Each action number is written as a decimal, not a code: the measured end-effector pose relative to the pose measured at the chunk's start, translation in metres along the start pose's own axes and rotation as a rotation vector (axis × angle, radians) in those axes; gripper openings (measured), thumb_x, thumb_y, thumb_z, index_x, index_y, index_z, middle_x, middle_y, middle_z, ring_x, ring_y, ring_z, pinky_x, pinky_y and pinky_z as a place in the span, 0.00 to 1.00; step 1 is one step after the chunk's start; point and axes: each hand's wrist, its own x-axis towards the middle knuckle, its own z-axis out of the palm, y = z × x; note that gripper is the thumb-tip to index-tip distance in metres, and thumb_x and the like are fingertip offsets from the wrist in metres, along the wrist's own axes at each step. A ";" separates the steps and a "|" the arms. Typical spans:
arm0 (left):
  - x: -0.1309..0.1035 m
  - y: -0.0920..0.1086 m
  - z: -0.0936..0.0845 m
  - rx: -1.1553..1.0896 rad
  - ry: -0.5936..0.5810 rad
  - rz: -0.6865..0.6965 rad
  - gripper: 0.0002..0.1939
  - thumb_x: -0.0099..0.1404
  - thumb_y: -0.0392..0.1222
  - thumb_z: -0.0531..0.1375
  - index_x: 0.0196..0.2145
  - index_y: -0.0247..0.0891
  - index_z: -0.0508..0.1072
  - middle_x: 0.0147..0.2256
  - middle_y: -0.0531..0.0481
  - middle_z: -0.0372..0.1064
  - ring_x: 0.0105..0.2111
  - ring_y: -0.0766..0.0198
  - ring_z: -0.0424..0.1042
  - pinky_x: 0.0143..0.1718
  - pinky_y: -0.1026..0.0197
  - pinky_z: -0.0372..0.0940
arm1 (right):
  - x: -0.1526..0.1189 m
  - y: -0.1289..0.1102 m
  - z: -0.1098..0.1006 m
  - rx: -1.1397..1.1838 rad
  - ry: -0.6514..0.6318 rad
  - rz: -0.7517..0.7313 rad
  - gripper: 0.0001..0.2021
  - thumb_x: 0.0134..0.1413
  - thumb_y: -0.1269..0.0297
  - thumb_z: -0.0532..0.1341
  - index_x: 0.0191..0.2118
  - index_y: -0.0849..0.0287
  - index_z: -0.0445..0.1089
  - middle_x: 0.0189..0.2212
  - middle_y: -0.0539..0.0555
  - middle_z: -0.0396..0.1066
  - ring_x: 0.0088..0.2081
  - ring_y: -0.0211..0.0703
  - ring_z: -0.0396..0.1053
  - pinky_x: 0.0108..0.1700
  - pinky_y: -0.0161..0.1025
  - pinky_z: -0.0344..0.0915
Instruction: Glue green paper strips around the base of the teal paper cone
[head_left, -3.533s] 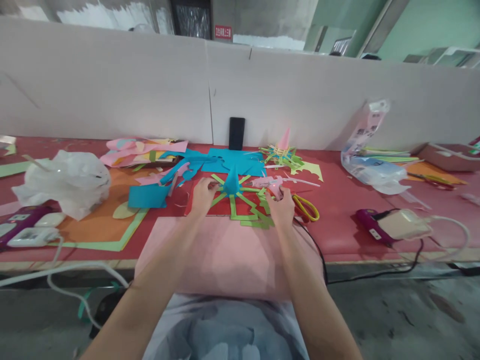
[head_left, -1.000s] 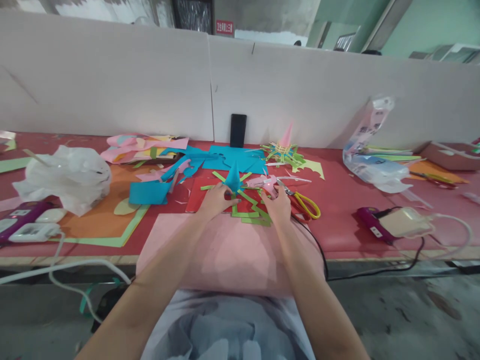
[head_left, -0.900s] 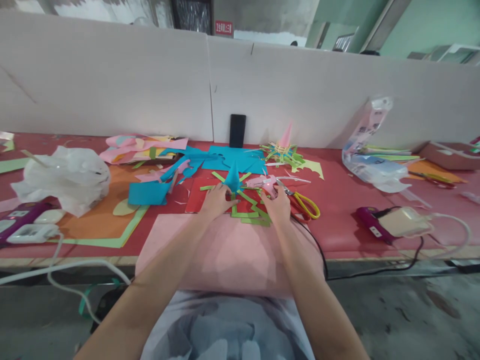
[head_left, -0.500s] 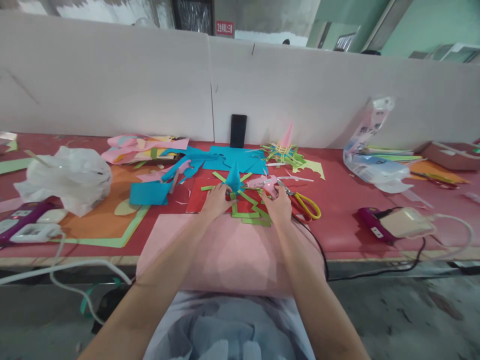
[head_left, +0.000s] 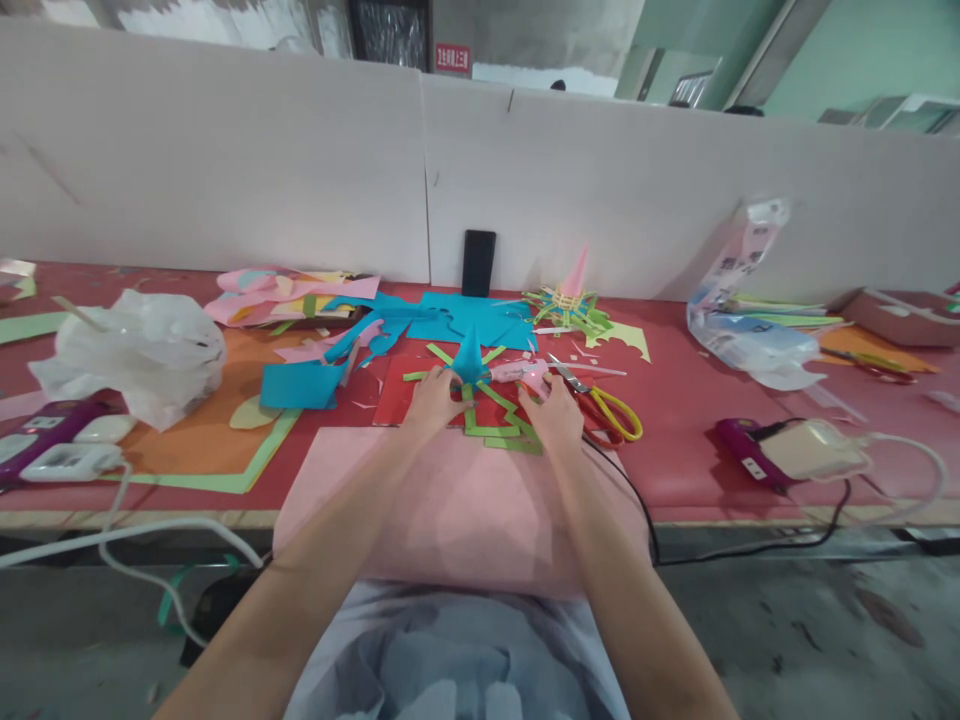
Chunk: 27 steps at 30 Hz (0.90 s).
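Observation:
A blue paper cone [head_left: 469,355] stands on a red sheet [head_left: 391,392], with green paper strips [head_left: 491,431] spreading from its base. My left hand [head_left: 436,402] has its fingers closed at the left of the cone's base; what they pinch is too small to make out. In my right hand [head_left: 553,408] is a pink glue gun [head_left: 531,374], its nozzle pointing left at the base of the cone. Yellow-handled scissors [head_left: 611,408] lie just right of this hand, blades parted. Beneath both forearms is a pink sheet [head_left: 457,500].
Behind are blue paper [head_left: 487,322], a phone [head_left: 478,262] against the white partition and a pink cone with green strips [head_left: 574,290]. Paper scraps and a plastic bag [head_left: 142,350] lie left. Plastic packaging [head_left: 750,320] and a power strip [head_left: 750,455] stand right; a black cable [head_left: 626,478] runs nearby.
The glue gun has turned and shifted slightly left, its nozzle now at the cone's base. More of the scissors' blades shows. My left hand has barely moved.

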 end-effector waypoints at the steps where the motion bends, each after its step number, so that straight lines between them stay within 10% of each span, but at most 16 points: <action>1: 0.000 -0.001 0.000 -0.007 0.002 0.014 0.17 0.52 0.48 0.66 0.37 0.38 0.70 0.39 0.47 0.66 0.40 0.56 0.68 0.41 0.55 0.62 | 0.000 0.000 0.001 -0.009 -0.004 -0.005 0.22 0.48 0.49 0.58 0.48 0.55 0.62 0.47 0.58 0.70 0.46 0.53 0.68 0.41 0.44 0.63; 27: -0.002 -0.011 -0.022 -0.591 -0.331 0.024 0.08 0.46 0.38 0.66 0.23 0.35 0.70 0.28 0.52 0.67 0.29 0.66 0.67 0.33 0.61 0.64 | -0.001 -0.001 0.005 -0.075 0.031 -0.125 0.17 0.50 0.57 0.60 0.45 0.56 0.60 0.46 0.56 0.68 0.43 0.47 0.69 0.36 0.38 0.62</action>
